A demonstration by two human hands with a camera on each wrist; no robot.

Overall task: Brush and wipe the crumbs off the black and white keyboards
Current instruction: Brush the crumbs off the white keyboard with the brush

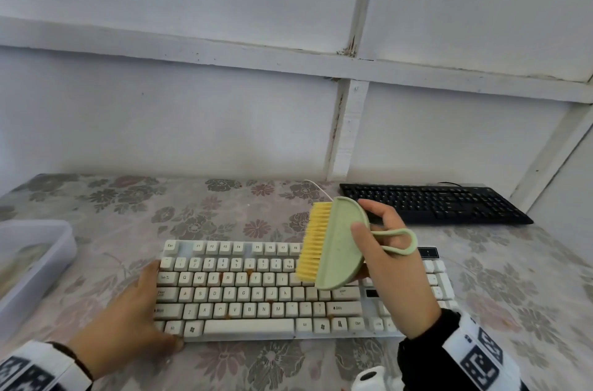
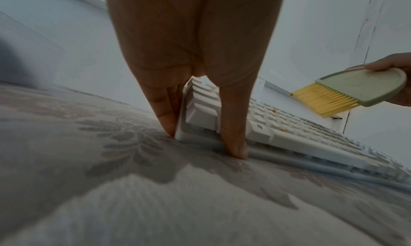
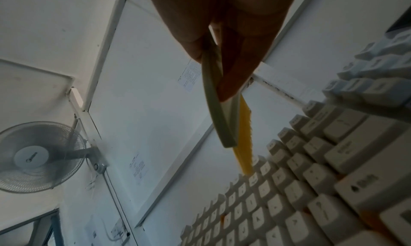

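Observation:
The white keyboard (image 1: 256, 291) lies across the middle of the table, with orange-brown crumbs (image 1: 248, 272) between its keys. My right hand (image 1: 382, 220) grips a pale green brush (image 1: 340, 246) by its body, the loop handle beside the fingers. The yellow bristles (image 1: 313, 243) point left and hover just above the keyboard's right-centre keys. In the right wrist view the brush (image 3: 220, 112) is edge-on over the keys. My left hand (image 1: 138, 307) braces the keyboard's near left corner, straight fingers (image 2: 164, 109) along the left edge and thumb (image 2: 233, 135) at the front edge. The black keyboard (image 1: 433, 203) lies at the back right.
A translucent plastic box (image 1: 32, 262) stands at the table's left edge. A floral cloth (image 1: 224, 208) covers the table, and a white panelled wall rises close behind. A white cable (image 1: 321, 190) runs back from the keyboard. A white object (image 1: 372, 379) sits at the near edge.

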